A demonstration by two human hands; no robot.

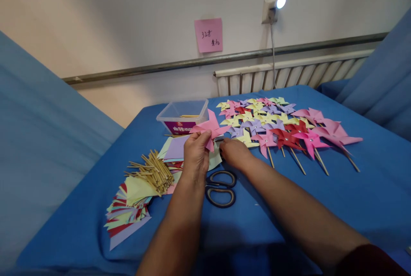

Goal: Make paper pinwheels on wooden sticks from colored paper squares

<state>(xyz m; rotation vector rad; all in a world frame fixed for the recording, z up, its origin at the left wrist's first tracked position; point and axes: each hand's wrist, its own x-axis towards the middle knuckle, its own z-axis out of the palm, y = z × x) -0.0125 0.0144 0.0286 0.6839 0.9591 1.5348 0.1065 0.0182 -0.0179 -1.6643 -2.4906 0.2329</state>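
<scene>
Head view, scissors (221, 188) below pink pinwheel (213, 128), tub (180, 127) behind, sticks (157, 172) left

dimmish overall; round light (281, 1) glaring white; soft shadows on wall (144, 19); edges stretched.

Left grip (196, 151) in a pinch, right grip (233, 152) alongside, forearms (181, 220) bare.

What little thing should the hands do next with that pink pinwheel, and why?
Perhaps fetch one of the loose sticks for the pink pinwheel: the left hand holds it with no stick showing, while several pinwheels at right have sticks.
</scene>
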